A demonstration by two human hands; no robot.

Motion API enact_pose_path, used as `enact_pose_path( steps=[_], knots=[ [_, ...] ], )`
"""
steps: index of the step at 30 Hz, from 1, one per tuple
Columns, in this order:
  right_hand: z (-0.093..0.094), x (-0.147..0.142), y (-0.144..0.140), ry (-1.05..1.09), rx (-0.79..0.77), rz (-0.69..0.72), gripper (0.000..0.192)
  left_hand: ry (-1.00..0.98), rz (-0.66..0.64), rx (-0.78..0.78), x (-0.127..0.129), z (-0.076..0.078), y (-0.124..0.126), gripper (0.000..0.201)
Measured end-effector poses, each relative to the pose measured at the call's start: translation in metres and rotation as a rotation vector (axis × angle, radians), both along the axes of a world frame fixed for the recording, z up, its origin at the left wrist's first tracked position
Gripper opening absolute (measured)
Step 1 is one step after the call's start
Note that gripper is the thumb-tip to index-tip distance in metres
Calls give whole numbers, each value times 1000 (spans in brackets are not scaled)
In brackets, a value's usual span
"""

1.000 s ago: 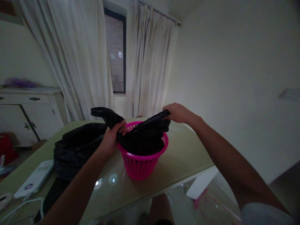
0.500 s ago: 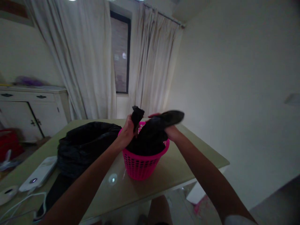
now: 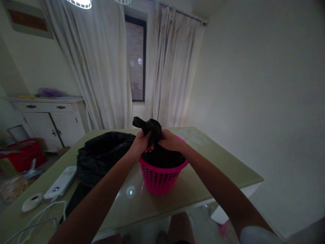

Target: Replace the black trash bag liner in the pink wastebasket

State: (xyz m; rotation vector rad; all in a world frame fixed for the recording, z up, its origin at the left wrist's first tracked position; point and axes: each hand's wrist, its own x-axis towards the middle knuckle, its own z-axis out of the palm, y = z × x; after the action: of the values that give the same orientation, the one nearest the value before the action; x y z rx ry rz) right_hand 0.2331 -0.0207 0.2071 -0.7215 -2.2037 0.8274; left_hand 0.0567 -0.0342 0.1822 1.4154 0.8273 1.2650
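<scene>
A pink perforated basket (image 3: pixel 160 178) stands upright near the table's front edge, with a black plastic bag (image 3: pixel 164 157) inside it. Above the rim, my left hand (image 3: pixel 141 144) is closed on the gathered top of that bag. My right hand (image 3: pixel 171 140) grips the same gathered plastic from the other side, and the two hands nearly meet. Loose ends of the bag stick up between them and lean left. What lies in the bag is hidden. A second black plastic bag (image 3: pixel 101 161) sits open-mouthed left of the basket, behind my left forearm.
On the left of the table (image 3: pixel 203 183) lie a white power bank (image 3: pixel 61 181), a round white object (image 3: pixel 32 202) and a white cable (image 3: pixel 40 218). Beyond are a white cabinet (image 3: pixel 67 125) and a red bag (image 3: pixel 27 154) on the floor. A wall borders the right.
My right hand has moved left towards my left hand, pulling the bag's loose flap in. The bag's top is now bunched together between both hands. The view has shifted slightly left.
</scene>
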Motion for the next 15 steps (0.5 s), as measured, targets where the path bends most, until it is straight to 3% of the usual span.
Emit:
enact_pose_path(
  steps=[2, 3, 9, 13, 15],
  knots=[
    [2, 3, -9, 119, -213, 185, 15, 9, 70, 35, 2, 0, 1, 68],
    [3, 3, -12, 167, -289, 209, 23, 19, 93, 47, 4, 1, 2, 67],
    [-9, -12, -10, 385, -434, -16, 61, 49, 72, 173, 16, -3, -3, 70],
    [-19, -25, 0, 470, -535, -181, 64, 182, 190, 308, 14, -6, -13, 61],
    [-22, -27, 6, 461, -517, -226, 62, 246, 171, 355, 10, -7, -17, 57]
  ],
)
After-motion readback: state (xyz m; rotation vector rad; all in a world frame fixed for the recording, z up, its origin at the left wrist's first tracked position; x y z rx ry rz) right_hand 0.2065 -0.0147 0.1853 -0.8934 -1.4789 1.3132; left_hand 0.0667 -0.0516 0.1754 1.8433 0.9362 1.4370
